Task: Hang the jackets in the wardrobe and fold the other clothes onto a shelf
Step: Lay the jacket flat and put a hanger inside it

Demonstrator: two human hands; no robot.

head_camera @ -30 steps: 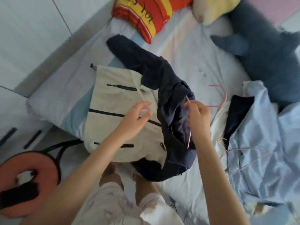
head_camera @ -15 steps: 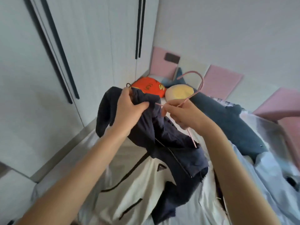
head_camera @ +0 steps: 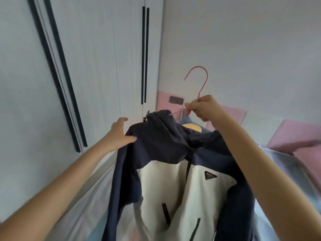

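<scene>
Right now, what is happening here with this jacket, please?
A person holds up a navy and cream zip jacket in front of closed white wardrobe doors. The right hand grips a thin pink wire hanger just below its hook; one hanger arm goes into the collar. The left hand rests on the jacket's shoulder. The jacket is not yet hung.

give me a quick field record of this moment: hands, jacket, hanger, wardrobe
right hand: closed on the pink hanger at the base of its hook, held up in the air
left hand: fingers spread, on the navy shoulder of the jacket
jacket: navy and cream, front zip, lifted and hanging from the hanger
hanger: hook upright, caught on nothing; one arm enters the collar
wardrobe doors: shut, long dark handles
hanging step: not yet done
</scene>
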